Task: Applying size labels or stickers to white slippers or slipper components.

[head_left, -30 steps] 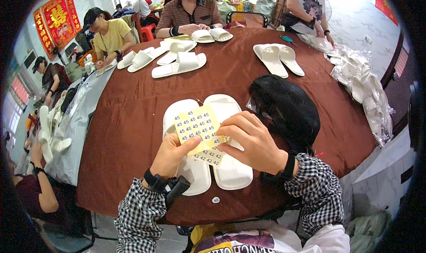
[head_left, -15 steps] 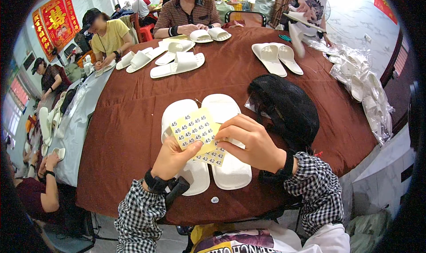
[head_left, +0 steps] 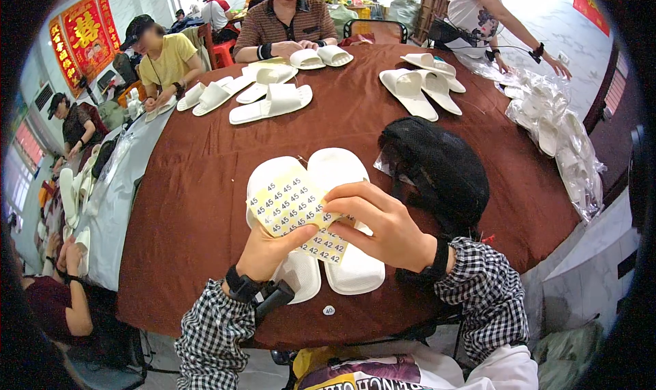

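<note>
A small stack of pale yellow sticker sheets (head_left: 283,197), printed with rows of small dark numbers, is held over a pair of white slippers. My left hand (head_left: 268,252) grips the sheets from below, thumb on top. At their right edge, my right hand (head_left: 386,220) has its thumb and fingers closed on the stack. Another sticker sheet (head_left: 328,245) sticks out from beneath the top one. Under the hands lie the left slipper (head_left: 301,277) and the right slipper (head_left: 355,272), partly hidden. One small round white sticker (head_left: 329,311) lies near the table's front edge.
A black mesh bag (head_left: 441,175) sits right of the slippers on the brown tablecloth (head_left: 198,253). More white slippers (head_left: 277,103) lie at the far side, others (head_left: 420,89) at far right. Plastic-wrapped slippers (head_left: 557,137) line the right edge. Several people work around the tables.
The top sheet has shifted left and tilted, and the sheets have fanned apart somewhat. At the far right a person has set down more slippers and now reaches toward the wrapped ones.
</note>
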Motion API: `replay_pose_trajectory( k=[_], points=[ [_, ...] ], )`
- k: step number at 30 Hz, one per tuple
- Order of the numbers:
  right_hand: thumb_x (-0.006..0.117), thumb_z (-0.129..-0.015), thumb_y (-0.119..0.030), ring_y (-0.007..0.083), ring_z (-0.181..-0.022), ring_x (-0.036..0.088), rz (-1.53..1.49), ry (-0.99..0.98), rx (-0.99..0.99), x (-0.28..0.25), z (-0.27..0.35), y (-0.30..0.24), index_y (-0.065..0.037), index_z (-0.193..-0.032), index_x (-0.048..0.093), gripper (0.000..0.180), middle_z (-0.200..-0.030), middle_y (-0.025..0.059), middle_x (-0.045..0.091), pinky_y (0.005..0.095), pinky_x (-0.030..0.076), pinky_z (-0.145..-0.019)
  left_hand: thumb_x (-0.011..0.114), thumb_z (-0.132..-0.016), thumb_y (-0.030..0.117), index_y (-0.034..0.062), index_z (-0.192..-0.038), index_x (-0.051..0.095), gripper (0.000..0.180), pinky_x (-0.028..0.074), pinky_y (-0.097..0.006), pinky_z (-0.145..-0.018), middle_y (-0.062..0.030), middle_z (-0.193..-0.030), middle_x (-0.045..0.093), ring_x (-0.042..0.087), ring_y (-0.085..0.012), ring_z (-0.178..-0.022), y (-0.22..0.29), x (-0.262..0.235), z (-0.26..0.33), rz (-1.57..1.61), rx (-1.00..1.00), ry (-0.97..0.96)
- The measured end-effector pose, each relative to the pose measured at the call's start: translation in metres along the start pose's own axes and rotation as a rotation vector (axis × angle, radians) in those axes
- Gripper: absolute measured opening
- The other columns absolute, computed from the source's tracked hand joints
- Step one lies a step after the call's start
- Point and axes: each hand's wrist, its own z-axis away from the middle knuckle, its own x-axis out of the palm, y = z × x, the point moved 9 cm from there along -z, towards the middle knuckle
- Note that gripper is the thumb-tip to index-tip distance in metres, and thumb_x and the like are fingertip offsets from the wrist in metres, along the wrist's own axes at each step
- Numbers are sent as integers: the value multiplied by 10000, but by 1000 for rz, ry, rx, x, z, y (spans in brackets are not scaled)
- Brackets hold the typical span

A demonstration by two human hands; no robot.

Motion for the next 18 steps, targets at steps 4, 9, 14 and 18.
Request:
replay_pose_trajectory(
  k=[4, 9, 14, 18],
  points=[
    [752, -767, -109, 260, -933, 617, 49, 34, 6, -6, -3, -1, -47, -994, 615, 273, -1040, 80, 623, 365, 521, -784, 685, -861, -10, 22, -1242, 573, 399, 552, -299, -866, -88, -1175, 666, 659, -164, -1032, 1, -2, -1, -7, -1, 28],
    [791, -740, -92, 213, -876, 645, 131, 58, -19, -8, -4, -4, -48, -936, 666, 236, -957, 56, 682, 336, 511, -756, 683, -860, -15, 4, -1225, 573, 381, 565, -294, -836, -96, -1136, 678, 672, -163, -993, 5, 0, 1, -53, 23, 56],
    [781, -754, -111, 206, -844, 650, 148, 45, -18, -5, -3, -6, -53, -918, 673, 205, -932, 52, 695, 329, 498, -738, 688, -857, -9, 2, -1214, 575, 375, 570, -290, -819, -91, -1117, 683, 678, -159, -968, 5, 0, 1, -62, 33, 67],
    [769, -763, -102, 211, -818, 650, 159, 47, -34, -4, -2, -7, -53, -902, 672, 177, -921, 55, 696, 330, 501, -722, 687, -858, -9, -1, -1198, 579, 357, 573, -288, -809, -93, -1106, 685, 680, -160, -961, 3, -1, 1, -73, 35, 95]
  ],
)
